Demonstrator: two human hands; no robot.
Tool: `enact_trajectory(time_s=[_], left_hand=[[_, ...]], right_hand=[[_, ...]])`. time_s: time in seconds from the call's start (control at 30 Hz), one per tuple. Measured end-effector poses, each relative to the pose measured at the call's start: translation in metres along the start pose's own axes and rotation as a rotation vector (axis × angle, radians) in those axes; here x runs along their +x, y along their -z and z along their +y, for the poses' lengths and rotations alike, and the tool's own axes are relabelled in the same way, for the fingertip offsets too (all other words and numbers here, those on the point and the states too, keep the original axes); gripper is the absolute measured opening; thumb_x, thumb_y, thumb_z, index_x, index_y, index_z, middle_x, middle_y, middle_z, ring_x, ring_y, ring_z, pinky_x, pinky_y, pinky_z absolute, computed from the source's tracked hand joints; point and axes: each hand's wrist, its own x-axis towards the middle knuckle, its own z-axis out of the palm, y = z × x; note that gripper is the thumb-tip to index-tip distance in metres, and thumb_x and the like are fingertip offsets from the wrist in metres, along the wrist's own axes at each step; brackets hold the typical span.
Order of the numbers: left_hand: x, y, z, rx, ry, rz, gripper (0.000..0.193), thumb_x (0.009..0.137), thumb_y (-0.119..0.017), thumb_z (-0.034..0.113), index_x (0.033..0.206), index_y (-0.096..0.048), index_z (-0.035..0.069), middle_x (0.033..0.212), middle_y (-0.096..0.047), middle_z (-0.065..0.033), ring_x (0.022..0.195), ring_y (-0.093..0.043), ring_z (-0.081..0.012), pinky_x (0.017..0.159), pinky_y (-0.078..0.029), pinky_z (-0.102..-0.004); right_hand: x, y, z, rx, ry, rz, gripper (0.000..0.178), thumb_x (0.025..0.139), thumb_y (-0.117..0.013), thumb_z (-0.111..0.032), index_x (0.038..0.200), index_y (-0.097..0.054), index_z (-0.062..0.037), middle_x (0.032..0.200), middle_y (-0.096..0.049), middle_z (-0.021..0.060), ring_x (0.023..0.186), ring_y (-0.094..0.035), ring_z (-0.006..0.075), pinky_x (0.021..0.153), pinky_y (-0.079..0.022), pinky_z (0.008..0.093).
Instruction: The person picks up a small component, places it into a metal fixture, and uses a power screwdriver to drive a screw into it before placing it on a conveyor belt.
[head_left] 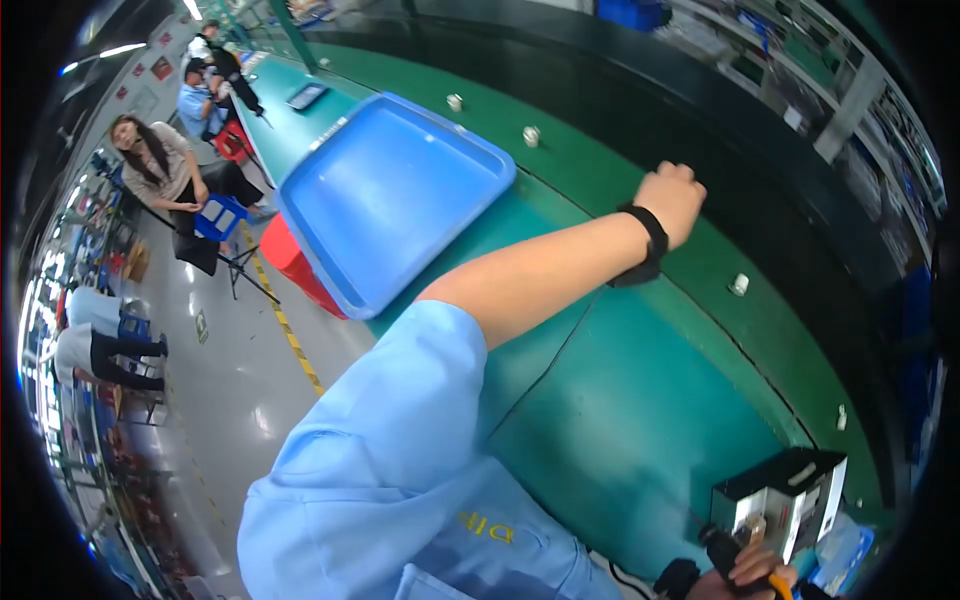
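Observation:
My left arm, in a light blue sleeve with a black wristband, stretches across the green bench (640, 390). At its end my left hand (672, 205) is above the green strip along the bench's far side, fingers curled in; whatever they hold, if anything, is hidden. Low at the right edge, my right hand (750, 572) is wrapped round a black power screwdriver (722, 548) with an orange part by the fingers. Just beyond that hand stands a black and white open-fronted box (790, 490), its contents too small to name.
A large blue tray (395, 200) lies at the bench's left, overhanging a red bin (295, 265). Small white parts (531, 136) sit spaced along the green strip. A blue plastic bag (845, 550) lies by the box. A seated person (165, 165) and others are across the aisle.

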Motion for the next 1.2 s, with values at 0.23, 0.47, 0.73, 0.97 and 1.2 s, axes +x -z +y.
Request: enact_trajectory(time_s=[0.23, 0.47, 0.73, 0.97, 1.2], left_hand=[[0.012, 0.036, -0.155, 0.302, 0.606, -0.187, 0.026, 0.08, -0.06, 0.013, 0.104, -0.067, 0.008, 0.117, -0.056, -0.0116, 0.108, -0.055, -0.0342, 0.089, -0.048, -0.0431], [0.004, 0.021, -0.181, 0.279, 0.484, -0.327, 0.027, 0.082, -0.058, 0.011, 0.107, -0.065, 0.003, 0.121, -0.056, -0.0183, 0.104, -0.062, -0.0326, 0.086, -0.052, -0.0387], [-0.001, 0.018, -0.171, 0.281, 0.484, -0.349, 0.026, 0.08, -0.06, 0.011, 0.103, -0.066, 0.001, 0.122, -0.053, -0.0231, 0.103, -0.061, -0.0355, 0.085, -0.052, -0.0388], [-0.048, 0.021, -0.008, -0.416, -0.07, -0.256, 0.017, 0.069, -0.06, 0.008, 0.083, -0.07, 0.009, 0.085, -0.066, -0.0146, 0.088, -0.063, -0.0317, 0.077, -0.051, -0.0389], [-0.172, 0.001, 0.132, -0.805, -0.604, -0.599, 0.016, 0.074, -0.07, 0.014, 0.087, -0.066, 0.007, 0.085, -0.06, -0.0118, 0.081, -0.06, -0.0291, 0.072, -0.05, -0.0386]], right_hand=[[-0.001, 0.01, 0.003, -0.158, 0.003, 0.049, 0.021, 0.096, -0.045, -0.019, 0.09, -0.04, 0.0006, 0.06, -0.039, 0.0063, 0.045, -0.036, 0.0165, 0.042, -0.034, 0.0305], [0.0, -0.003, -0.006, -0.171, -0.025, 0.033, 0.018, 0.094, -0.045, -0.015, 0.087, -0.041, 0.0008, 0.056, -0.038, 0.0051, 0.045, -0.037, 0.0154, 0.041, -0.033, 0.0284], [-0.005, 0.003, -0.019, -0.153, -0.032, 0.09, 0.015, 0.092, -0.047, -0.014, 0.087, -0.042, -0.0001, 0.054, -0.037, 0.0042, 0.045, -0.037, 0.0142, 0.041, -0.033, 0.0283], [-0.001, 0.012, -0.027, -0.137, -0.085, 0.154, 0.017, 0.091, -0.053, -0.016, 0.09, -0.044, -0.0023, 0.059, -0.041, 0.0053, 0.046, -0.038, 0.0137, 0.043, -0.035, 0.0282], [-0.014, 0.075, -0.02, 0.174, -0.229, 0.067, 0.035, 0.095, -0.051, -0.036, 0.111, -0.045, -0.0055, 0.063, -0.039, -0.0029, 0.057, -0.037, 0.0065, 0.058, -0.03, 0.0223]])
